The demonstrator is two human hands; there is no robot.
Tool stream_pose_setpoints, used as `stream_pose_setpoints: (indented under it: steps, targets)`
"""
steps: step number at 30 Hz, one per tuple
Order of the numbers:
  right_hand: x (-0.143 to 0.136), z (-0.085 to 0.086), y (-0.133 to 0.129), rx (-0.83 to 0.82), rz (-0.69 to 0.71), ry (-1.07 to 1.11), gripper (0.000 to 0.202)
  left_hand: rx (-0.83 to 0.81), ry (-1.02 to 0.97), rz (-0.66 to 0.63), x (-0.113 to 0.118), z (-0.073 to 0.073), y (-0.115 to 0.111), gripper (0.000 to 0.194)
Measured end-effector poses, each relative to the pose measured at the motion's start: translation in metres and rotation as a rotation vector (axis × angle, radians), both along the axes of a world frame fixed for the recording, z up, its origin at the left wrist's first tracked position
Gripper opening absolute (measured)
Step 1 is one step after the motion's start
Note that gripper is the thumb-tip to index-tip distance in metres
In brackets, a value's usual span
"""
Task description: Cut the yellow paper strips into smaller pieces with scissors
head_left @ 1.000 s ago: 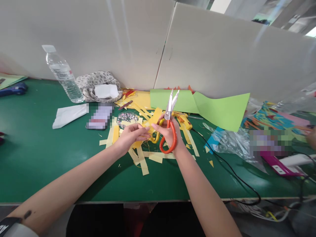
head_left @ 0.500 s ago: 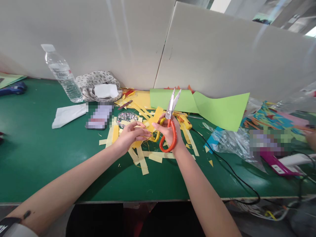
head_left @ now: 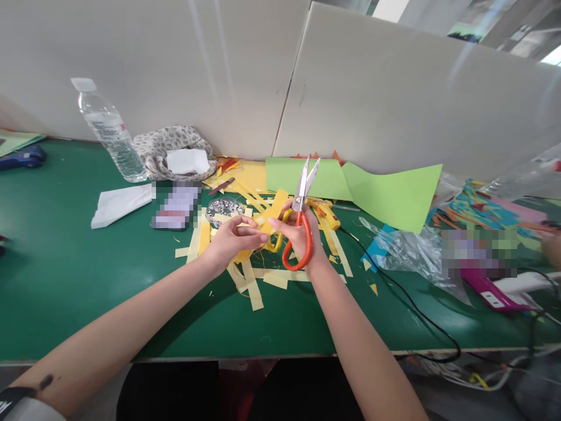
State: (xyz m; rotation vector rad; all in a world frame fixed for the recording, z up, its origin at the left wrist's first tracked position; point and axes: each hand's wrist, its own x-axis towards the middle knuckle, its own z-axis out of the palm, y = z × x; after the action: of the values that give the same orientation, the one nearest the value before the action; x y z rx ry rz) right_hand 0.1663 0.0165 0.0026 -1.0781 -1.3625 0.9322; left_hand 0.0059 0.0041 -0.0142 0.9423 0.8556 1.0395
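In my right hand is a pair of scissors with one orange and one yellow handle loop. The blades point away from me, slightly apart. My right thumb also presses on a yellow paper strip. At the strip's lower left end, my left hand is closed in a pinch, thumb against fingertips; its exact grip is partly hidden. Pale yellow paper strips lie scattered under both hands. A clear round dish of small shiny beads sits just beyond my left hand.
A yellow glue gun with a black cord lies right of my right hand. Green paper sheets stand behind. At left are a phone, a folded tissue and a water bottle. Crumpled plastic lies to the right.
My left thumb has drawn in against the fingers at the strip's end. The scissors and my right hand have barely moved.
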Motion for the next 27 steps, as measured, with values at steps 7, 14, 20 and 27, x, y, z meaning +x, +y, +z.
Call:
stream_pose_setpoints:
  steps: [7, 14, 20, 27]
  targets:
    - [0.0004, -0.0012, 0.0, -0.002, 0.003, -0.02, 0.032, -0.006, 0.023, -0.001, 0.0, 0.0012, -0.0003, 0.036]
    - [-0.0007, 0.0003, -0.0007, -0.005, 0.01, -0.007, 0.031, -0.024, 0.031, 0.002, 0.0, -0.0002, 0.001, 0.034]
    - [-0.0028, 0.004, -0.0041, -0.032, 0.003, 0.014, 0.029, -0.06, -0.007, -0.012, -0.0003, 0.0015, 0.0008, 0.033]
    - [-0.0032, 0.0045, -0.0039, -0.025, -0.009, 0.017, 0.028, -0.045, -0.005, -0.02, -0.0013, 0.0048, -0.0007, 0.029]
